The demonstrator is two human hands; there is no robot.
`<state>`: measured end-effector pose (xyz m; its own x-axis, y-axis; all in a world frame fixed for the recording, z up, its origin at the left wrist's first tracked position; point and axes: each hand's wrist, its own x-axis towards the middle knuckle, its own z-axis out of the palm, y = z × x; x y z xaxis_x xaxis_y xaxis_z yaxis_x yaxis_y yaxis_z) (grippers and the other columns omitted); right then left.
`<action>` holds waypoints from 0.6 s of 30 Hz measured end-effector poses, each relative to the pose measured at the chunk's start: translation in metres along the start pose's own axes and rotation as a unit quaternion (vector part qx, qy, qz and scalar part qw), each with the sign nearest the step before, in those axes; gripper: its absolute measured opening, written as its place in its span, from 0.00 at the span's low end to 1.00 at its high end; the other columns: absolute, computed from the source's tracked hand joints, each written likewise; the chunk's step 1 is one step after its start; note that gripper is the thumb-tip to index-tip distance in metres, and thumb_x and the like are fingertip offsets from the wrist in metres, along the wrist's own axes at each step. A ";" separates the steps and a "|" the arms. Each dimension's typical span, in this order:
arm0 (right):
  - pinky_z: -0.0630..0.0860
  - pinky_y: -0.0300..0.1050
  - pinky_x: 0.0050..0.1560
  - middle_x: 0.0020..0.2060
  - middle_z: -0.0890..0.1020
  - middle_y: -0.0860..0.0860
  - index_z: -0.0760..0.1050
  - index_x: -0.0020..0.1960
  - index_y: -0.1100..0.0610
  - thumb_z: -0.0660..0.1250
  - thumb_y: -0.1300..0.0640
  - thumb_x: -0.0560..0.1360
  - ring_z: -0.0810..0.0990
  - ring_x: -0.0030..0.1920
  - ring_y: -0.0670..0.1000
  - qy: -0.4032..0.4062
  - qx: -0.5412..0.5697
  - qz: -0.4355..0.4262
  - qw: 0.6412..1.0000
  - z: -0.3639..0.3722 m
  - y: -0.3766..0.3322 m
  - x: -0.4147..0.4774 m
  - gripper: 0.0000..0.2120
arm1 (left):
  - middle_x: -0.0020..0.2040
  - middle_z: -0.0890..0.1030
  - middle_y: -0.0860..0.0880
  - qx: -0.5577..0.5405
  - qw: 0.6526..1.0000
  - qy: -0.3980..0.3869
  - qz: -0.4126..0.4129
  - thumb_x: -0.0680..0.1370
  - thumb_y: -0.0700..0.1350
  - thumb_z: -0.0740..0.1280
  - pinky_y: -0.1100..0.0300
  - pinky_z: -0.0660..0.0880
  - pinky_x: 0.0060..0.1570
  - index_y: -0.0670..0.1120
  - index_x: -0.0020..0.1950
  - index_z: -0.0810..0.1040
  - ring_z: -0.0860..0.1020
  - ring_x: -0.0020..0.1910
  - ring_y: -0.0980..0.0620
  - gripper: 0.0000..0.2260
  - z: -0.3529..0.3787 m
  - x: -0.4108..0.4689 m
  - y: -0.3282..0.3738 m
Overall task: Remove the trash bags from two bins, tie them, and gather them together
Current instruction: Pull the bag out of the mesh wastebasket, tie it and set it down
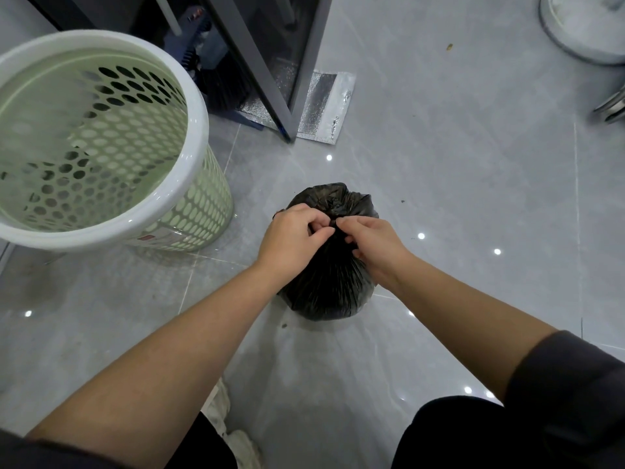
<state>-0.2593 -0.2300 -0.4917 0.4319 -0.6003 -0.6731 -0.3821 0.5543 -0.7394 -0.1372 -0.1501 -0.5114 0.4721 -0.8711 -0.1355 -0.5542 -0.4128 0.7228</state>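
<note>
Head view, both hands (333, 238) pinching crinkled black bag (329, 289) neck

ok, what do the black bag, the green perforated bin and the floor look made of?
Black trash bag: thin plastic film, slightly glossy; it gathers into fine pleats. Pale green perforated bin: rigid moulded plastic, matt, with a smooth white rim. Grey floor: polished tile, likely ceramic; grout lines, mirrored light spots.

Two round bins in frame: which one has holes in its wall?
The pale green bin with the white rim, at left: its wall is full of oval holes. The grey bin at top right looks solid.
</note>
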 end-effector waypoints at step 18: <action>0.75 0.43 0.40 0.28 0.77 0.49 0.75 0.32 0.57 0.67 0.59 0.70 0.77 0.35 0.48 0.070 -0.118 -0.066 0.988 0.001 0.011 0.010 0.09 | 0.33 0.78 0.53 -0.026 0.994 -0.008 -0.106 0.71 0.40 0.67 0.65 0.72 0.37 0.48 0.38 0.80 0.76 0.33 0.55 0.04 0.008 0.003 0.020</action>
<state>-0.2587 -0.2290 -0.5067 0.3799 -0.7416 -0.5530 -0.5175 0.3251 -0.7915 -0.1526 -0.1630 -0.5031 0.5640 -0.7697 -0.2991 -0.4062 -0.5740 0.7110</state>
